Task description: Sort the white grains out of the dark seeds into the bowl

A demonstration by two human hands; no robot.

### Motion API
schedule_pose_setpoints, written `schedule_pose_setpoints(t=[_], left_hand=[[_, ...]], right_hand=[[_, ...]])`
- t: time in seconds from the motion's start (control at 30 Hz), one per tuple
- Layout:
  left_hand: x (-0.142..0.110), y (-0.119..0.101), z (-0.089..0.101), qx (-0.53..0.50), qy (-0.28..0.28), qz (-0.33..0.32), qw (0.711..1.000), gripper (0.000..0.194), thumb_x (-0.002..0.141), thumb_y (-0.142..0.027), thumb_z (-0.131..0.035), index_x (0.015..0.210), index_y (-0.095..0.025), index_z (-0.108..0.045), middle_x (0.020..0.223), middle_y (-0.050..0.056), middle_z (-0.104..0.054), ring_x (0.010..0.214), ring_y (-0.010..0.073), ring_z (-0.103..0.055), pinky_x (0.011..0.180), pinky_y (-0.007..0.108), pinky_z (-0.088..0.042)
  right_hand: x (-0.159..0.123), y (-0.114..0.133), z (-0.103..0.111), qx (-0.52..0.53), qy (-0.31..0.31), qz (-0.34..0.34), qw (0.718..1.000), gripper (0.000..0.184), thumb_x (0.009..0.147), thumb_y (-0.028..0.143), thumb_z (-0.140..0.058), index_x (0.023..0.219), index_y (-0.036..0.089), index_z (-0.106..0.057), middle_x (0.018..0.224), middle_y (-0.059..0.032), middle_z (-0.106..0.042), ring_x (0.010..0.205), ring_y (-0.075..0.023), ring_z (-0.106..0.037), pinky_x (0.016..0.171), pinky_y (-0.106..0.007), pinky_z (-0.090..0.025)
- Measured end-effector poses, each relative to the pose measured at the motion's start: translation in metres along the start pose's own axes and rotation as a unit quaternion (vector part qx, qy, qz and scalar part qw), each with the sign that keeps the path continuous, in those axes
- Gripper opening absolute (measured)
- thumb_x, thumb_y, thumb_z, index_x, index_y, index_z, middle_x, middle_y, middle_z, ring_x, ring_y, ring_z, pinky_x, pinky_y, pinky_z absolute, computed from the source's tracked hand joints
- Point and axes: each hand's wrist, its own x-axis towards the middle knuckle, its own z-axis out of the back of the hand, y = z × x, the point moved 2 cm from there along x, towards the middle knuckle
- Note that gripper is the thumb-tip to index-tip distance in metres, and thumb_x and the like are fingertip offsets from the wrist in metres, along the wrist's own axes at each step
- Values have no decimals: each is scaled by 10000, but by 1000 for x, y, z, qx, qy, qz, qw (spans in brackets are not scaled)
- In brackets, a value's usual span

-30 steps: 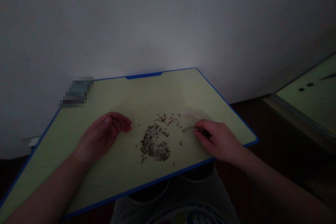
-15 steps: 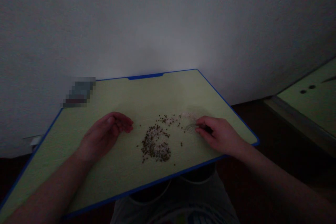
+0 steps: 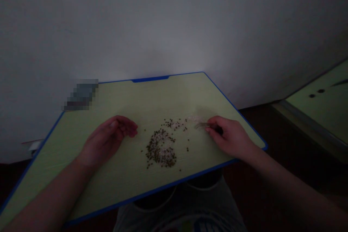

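Note:
My right hand [image 3: 230,134] pinches a pair of thin metal tweezers [image 3: 200,125] between thumb and fingers. Their tips are blurred and point left, beside a small patch of pale, rice-like grains [image 3: 195,118]. My left hand [image 3: 110,136] rests on its side on the table, fingers loosely curved and holding nothing. Between the hands lies a heap of small dark beans mixed with pale grains [image 3: 161,150]. A smaller scatter of dark beans and pale grains [image 3: 174,124] lies behind it, with a few stray beans [image 3: 187,149] to the right.
The table [image 3: 152,98] has a pale green top and a blue rim, and stands against a white wall [image 3: 168,25]. A blurred-out flat object [image 3: 81,94] lies at its far left corner. My lap [image 3: 179,214] is under the near edge. A pale cabinet panel [image 3: 323,105] stands at right.
My right hand has shifted slightly right and away from me, taking the tweezers toward the pale patch. A single bean shows above the stray ones on the right. My left hand stays put.

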Motion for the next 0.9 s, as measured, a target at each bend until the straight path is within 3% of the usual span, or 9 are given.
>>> schedule_pose_setpoints(t=[0.17,0.43,0.77,0.9], left_hand=[[-1,0,0,-3,-4,1,1000,332,786,-457,-641,868,-147,-728,837,110,-717,713,206,-645,674,310,-529],[1,0,0,6,2,-6,1000,340,793,-463,-632,864,-146,-733,827,113,-716,701,200,-645,664,310,-528],[0,1,2,0,0,-1,1000,328,790,-446,-639,870,-142,-731,840,115,-719,706,202,-648,664,312,-529],[0,1,1,0,1,-2,1000,329,790,-450,-636,875,-146,-728,841,113,-718,707,205,-645,662,317,-530]], right_hand=[[-5,15,-10,36,53,18,998,64,867,210,-526,882,194,-586,705,6,-633,621,-131,-584,584,-243,-406],[2,11,-8,-5,29,7,1000,85,875,228,-523,898,186,-594,715,-8,-642,621,-143,-581,585,-256,-390],[-10,32,-12,32,148,79,985,89,896,222,-511,899,179,-589,729,-5,-619,638,-129,-554,596,-249,-378],[-13,35,-14,36,123,70,989,100,896,218,-502,897,179,-595,752,-18,-637,653,-134,-567,602,-252,-388]])
